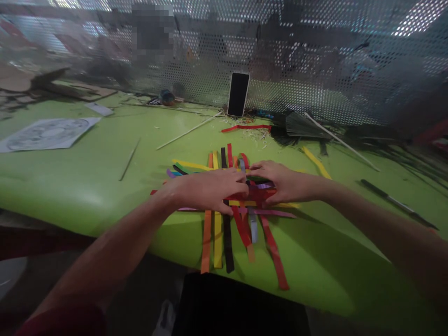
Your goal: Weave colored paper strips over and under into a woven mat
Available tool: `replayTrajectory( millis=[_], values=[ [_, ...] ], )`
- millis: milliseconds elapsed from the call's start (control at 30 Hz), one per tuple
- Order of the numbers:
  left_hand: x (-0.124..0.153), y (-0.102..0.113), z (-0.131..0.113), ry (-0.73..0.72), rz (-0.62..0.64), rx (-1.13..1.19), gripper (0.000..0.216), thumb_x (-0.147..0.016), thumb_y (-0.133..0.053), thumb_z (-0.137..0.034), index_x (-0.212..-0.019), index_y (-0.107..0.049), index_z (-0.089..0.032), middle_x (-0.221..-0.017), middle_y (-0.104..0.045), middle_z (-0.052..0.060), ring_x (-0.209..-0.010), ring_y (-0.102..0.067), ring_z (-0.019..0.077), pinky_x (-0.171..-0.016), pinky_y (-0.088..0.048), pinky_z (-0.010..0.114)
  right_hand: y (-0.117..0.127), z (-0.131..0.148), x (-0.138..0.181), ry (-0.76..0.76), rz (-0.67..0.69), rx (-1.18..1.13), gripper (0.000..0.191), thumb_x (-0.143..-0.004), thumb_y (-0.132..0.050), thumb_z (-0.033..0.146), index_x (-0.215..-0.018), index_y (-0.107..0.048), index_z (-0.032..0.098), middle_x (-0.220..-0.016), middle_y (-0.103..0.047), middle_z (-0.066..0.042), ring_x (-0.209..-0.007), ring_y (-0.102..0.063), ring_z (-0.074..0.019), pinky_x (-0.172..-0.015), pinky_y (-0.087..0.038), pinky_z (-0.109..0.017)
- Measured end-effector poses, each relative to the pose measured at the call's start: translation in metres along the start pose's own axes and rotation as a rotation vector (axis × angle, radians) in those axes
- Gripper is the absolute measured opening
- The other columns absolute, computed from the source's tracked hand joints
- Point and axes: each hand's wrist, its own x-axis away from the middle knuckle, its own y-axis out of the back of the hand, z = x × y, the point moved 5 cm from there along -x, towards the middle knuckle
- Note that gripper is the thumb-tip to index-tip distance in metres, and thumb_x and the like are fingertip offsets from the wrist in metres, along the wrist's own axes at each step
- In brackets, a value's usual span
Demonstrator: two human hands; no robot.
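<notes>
A loose weave of coloured paper strips (pixel 227 233) in orange, yellow, black, red, purple and green lies on the green table (pixel 70 186) near its front edge. My left hand (pixel 206 189) rests palm down on the left half of the weave, fingers flat and pressing the strips. From the right, my right hand (pixel 280 182) lies on the weave's other half, its fingers curled around a red strip (pixel 254 192) at the centre. Several strip ends hang over the table edge toward me.
A phone (pixel 238 94) stands upright against the perforated metal screen at the back. A loose red strip (pixel 245 127), a yellow strip (pixel 317 162), thin sticks (pixel 189 131), dark fibres (pixel 297 128), a pen (pixel 395 202) and a printed sheet (pixel 45 134) lie around.
</notes>
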Motion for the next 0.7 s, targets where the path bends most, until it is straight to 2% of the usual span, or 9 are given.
replayTrajectory(
  millis=[100, 300, 700],
  values=[
    [0.000, -0.002, 0.003, -0.027, -0.024, 0.017, 0.029, -0.092, -0.077, -0.033, -0.115, -0.066, -0.018, -0.120, -0.064, 0.010, -0.117, -0.059, 0.0290, -0.098, -0.047, 0.037, -0.003, -0.001, 0.000, -0.028, -0.025, 0.011, 0.092, -0.073, -0.088, 0.044, -0.153, -0.050, 0.021, -0.147, -0.052, -0.019, -0.135, -0.049, -0.0391, -0.113, -0.040, -0.057],
    [0.000, -0.004, 0.005, -0.061, -0.046, 0.070, 0.028, -0.096, -0.072, -0.034, -0.118, -0.066, -0.018, -0.123, -0.065, 0.011, -0.120, -0.060, 0.0296, -0.101, -0.047, 0.039, -0.002, 0.005, 0.002, -0.070, -0.054, 0.013, 0.083, -0.077, -0.085, 0.043, -0.151, -0.054, 0.021, -0.147, -0.054, -0.018, -0.136, -0.049, -0.0396, -0.113, -0.039, -0.058],
    [0.000, -0.003, 0.007, -0.090, -0.078, 0.113, 0.023, -0.096, -0.070, -0.029, -0.117, -0.067, -0.019, -0.131, -0.065, 0.012, -0.128, -0.058, 0.0304, -0.108, -0.045, 0.042, -0.005, 0.008, 0.000, -0.046, -0.067, 0.078, 0.079, -0.081, -0.080, 0.051, -0.150, -0.055, 0.021, -0.143, -0.058, -0.019, -0.130, -0.054, -0.0395, -0.109, -0.041, -0.058]
  ],
)
